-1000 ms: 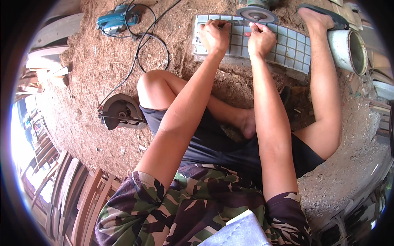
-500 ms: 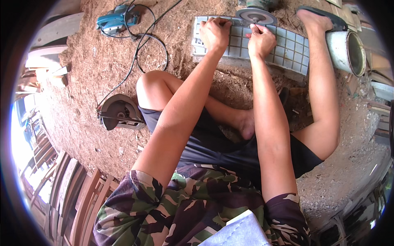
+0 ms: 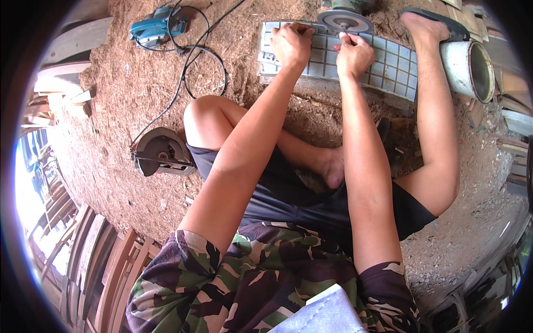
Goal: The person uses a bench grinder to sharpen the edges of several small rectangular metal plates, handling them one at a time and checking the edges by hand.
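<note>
At the lower edge lie a pale cloth (image 3: 319,313) and a camouflage shirt (image 3: 261,272), then dark shorts (image 3: 294,208). Bare arms (image 3: 247,152) run up to the top centre. There the left hand (image 3: 290,47) is curled nearly closed, its fingertips seemingly on one end of a thin dark strip (image 3: 320,29); the right hand (image 3: 355,56) seems to pinch the other end between thumb and finger. The strip lies over a tiled slab (image 3: 391,66), by the near edge of a grinder's disc (image 3: 345,22); whether they touch, or the disc spins, cannot be told.

The work looks like holding the strip to the disc; it calls for a steady, even grip and fingertips clear of the rim.

The slab rests on a floor (image 3: 119,150) strewn with shavings. A circular saw (image 3: 161,152) sits left of centre, a white bucket (image 3: 463,69) at the upper right. Farther out are a teal power tool (image 3: 155,28) with a looping cord (image 3: 226,75), upper left, and timber (image 3: 100,258) along the left rim.
</note>
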Tool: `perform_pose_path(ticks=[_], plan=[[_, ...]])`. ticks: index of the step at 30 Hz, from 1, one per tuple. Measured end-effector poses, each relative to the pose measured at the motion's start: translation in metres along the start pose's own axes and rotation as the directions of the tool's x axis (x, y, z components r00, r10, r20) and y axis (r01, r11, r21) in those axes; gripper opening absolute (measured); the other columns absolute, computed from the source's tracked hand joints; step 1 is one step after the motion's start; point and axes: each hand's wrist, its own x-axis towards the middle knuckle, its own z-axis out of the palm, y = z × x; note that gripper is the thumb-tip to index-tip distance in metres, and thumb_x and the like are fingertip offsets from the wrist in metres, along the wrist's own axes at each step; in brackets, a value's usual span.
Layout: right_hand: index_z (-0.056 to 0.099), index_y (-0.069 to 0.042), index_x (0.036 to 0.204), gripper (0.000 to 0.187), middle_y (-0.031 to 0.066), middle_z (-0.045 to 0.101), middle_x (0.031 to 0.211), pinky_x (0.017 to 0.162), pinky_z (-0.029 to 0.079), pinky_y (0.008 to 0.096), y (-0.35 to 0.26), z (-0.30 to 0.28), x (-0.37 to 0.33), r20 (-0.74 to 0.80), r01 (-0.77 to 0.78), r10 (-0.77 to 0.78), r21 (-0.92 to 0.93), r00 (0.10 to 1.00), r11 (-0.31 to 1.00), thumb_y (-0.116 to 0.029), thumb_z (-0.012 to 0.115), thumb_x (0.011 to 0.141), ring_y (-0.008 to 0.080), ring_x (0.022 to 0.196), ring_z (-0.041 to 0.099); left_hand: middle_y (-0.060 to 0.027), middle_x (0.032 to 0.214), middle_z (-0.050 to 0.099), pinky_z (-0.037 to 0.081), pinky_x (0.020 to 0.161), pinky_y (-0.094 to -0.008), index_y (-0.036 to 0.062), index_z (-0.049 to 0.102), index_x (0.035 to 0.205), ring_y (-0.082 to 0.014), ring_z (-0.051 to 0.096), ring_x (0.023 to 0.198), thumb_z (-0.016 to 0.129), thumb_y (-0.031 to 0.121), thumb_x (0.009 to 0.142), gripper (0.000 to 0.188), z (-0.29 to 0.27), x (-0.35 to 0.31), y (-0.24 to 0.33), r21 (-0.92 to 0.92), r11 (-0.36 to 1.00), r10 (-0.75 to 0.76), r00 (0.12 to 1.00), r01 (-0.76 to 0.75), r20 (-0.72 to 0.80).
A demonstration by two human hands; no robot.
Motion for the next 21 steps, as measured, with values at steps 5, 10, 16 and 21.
perform_pose_path(ticks=[5, 10, 16, 21], plan=[[0.080, 0.002, 0.100, 0.014, 0.0147, 0.079, 0.083, 0.059, 0.058, 0.0287, 0.004, 0.000, 0.002, -0.008, 0.003, -0.003, 0.011, 1.000, 1.000, -0.009, 0.075, 0.094, 0.0175, 0.061, 0.076, 0.0007, 0.093, 0.080, 0.046, 0.099, -0.0400, 0.0218, 0.085, 0.097, -0.0260, 0.062, 0.103, 0.079, 0.042, 0.089, 0.022, 0.000, -0.001, 0.004, 0.002, 1.000, -0.027, 0.999, 0.027, 0.022], [0.080, 0.002, 0.101, 0.014, 0.0149, 0.079, 0.083, 0.059, 0.058, 0.0288, 0.007, -0.001, 0.004, -0.016, 0.000, 0.001, 0.054, 1.000, 0.999, -0.008, 0.075, 0.094, 0.0176, 0.063, 0.076, 0.0011, 0.092, 0.080, 0.044, 0.099, -0.0395, 0.0234, 0.085, 0.098, -0.0247, 0.060, 0.106, 0.078, 0.043, 0.089, 0.022, 0.001, -0.004, 0.008, 0.002, 0.999, -0.053, 0.997, 0.053, 0.049], [0.080, 0.003, 0.103, 0.016, 0.0151, 0.079, 0.083, 0.059, 0.058, 0.0293, 0.013, -0.001, 0.007, -0.017, -0.002, 0.002, 0.018, 1.000, 1.000, -0.010, 0.076, 0.094, 0.0184, 0.063, 0.076, 0.0008, 0.090, 0.080, 0.041, 0.099, -0.0399, 0.0235, 0.085, 0.098, -0.0243, 0.059, 0.109, 0.078, 0.044, 0.089, 0.023, 0.004, -0.004, 0.008, -0.003, 0.998, -0.062, 0.997, 0.063, 0.047], [0.079, 0.004, 0.104, 0.019, 0.0171, 0.078, 0.081, 0.060, 0.059, 0.0310, 0.019, 0.000, 0.010, -0.033, 0.021, -0.020, 0.018, 0.999, 1.000, -0.012, 0.076, 0.094, 0.0189, 0.063, 0.076, 0.0005, 0.090, 0.080, 0.041, 0.099, -0.0407, 0.0236, 0.085, 0.099, -0.0246, 0.059, 0.109, 0.078, 0.045, 0.089, 0.025, 0.006, -0.006, 0.010, 0.015, 0.999, -0.051, 0.999, 0.050, 0.020]])
